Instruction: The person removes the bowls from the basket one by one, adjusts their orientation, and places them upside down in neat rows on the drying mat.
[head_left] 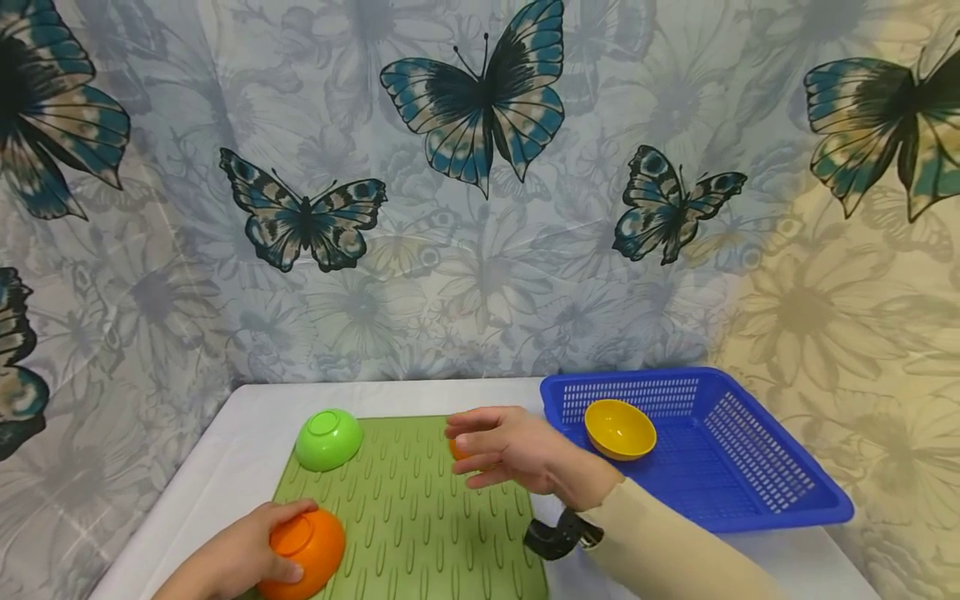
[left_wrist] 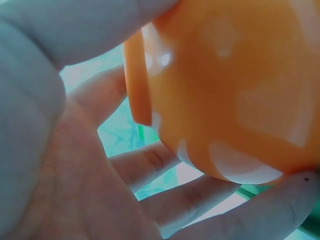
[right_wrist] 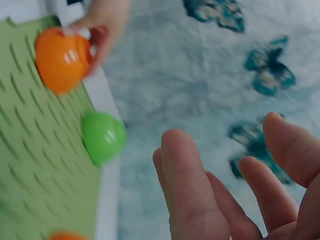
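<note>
My left hand (head_left: 243, 546) grips an orange bowl (head_left: 324, 550) that lies bottom up at the near left of a green ridged mat (head_left: 420, 533). In the left wrist view, thumb and fingers spread around the bowl (left_wrist: 225, 100) and its foot ring. Over the mat's right part hovers my right hand (head_left: 517, 454), its fingers loosely extended and holding nothing. Mostly hidden behind those fingers is another orange thing (head_left: 455, 450); its kind cannot be made out. An upturned green bowl (head_left: 328, 442) sits at the mat's far left corner.
To the right stands a blue plastic basket (head_left: 813, 492) with slotted walls. A yellow bowl (head_left: 620, 430) rests inside it, at the left, opening up. White cloth (head_left: 225, 450) covers the table, and a butterfly-print curtain (head_left: 487, 317) hangs behind. A black band (head_left: 558, 533) circles my right wrist.
</note>
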